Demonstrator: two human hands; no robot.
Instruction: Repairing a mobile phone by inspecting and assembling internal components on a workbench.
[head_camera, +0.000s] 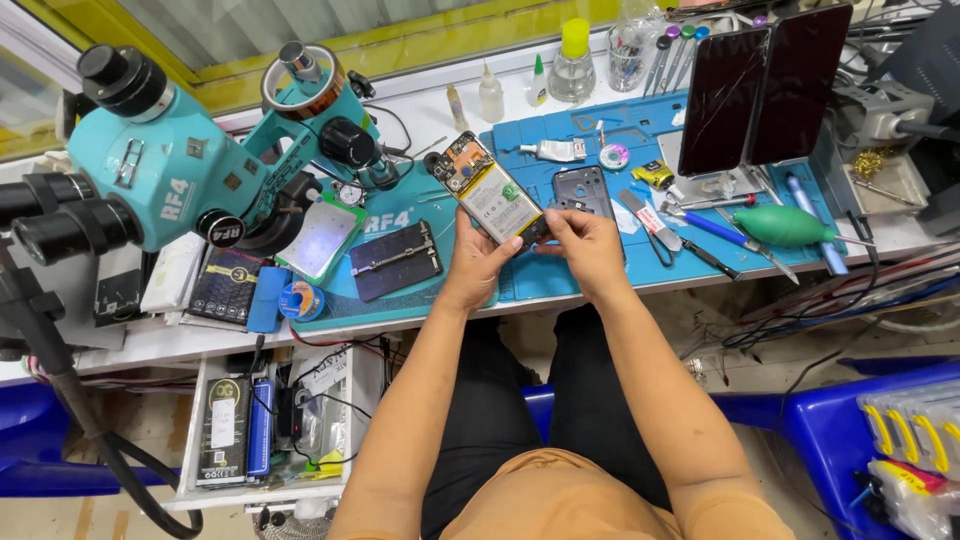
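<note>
Both hands hold an opened smartphone with its back cover off, white battery and orange-brown circuit board exposed (488, 192), raised just above the blue silicone repair mat (560, 270) at the near edge of the workbench. The left hand (478, 262) grasps the phone's lower end from below, fingers wrapped around its side. The right hand (590, 243) pinches the same lower corner, fingertips pressing at the bottom edge by the battery.

To do this well, the left hand should likely keep the frame steady and level while the right works with light, even pressure at the edge, since the board and its flex parts look fragile. Keeping the phone low over the mat seems wise. A separate black plastic phone frame (582, 189) lies just behind the hands, and 2 dark cracked screen panels (760, 95) stand upright further right.
</note>
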